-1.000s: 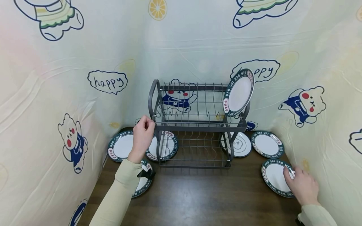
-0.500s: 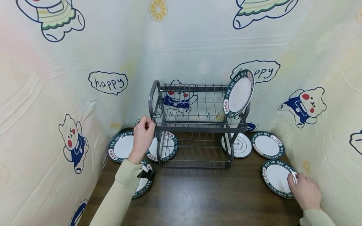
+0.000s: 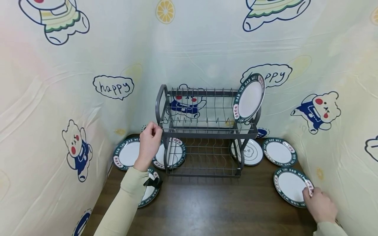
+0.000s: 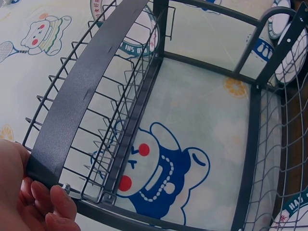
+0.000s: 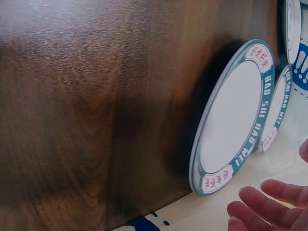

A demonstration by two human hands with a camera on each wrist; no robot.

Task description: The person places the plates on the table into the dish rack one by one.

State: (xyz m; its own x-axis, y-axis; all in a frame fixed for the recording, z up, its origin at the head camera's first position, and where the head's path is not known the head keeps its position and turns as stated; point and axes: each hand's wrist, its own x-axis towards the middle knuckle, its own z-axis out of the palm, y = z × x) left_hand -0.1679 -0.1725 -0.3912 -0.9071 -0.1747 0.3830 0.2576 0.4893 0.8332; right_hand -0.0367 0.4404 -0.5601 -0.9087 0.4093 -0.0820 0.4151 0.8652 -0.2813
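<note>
Two bare hands, well apart, over a brown wooden table (image 3: 206, 206). Nearest, the right hand (image 3: 321, 205) is beside the near-right plate (image 3: 290, 186), which lies face up on the table; its thumb overlaps the rim in the head view, but the right wrist view shows a gap, fingers loose and parted, holding nothing. At the left, a front-left plate (image 3: 149, 193) is partly hidden by the pale sleeve (image 3: 118, 206). Beyond it, the left hand (image 3: 150, 142) is clamped on the left end of the upper tier of a dark two-tier dish rack (image 3: 209, 135), fingers curled round the bar. Beside or partly behind the rack: two plates left, two right, the inner right one (image 3: 253, 152) bottom up. A tilted plate (image 3: 251, 98) stands at the upper tier's right end. Farthest: a printed cloth (image 3: 206, 55).
</note>
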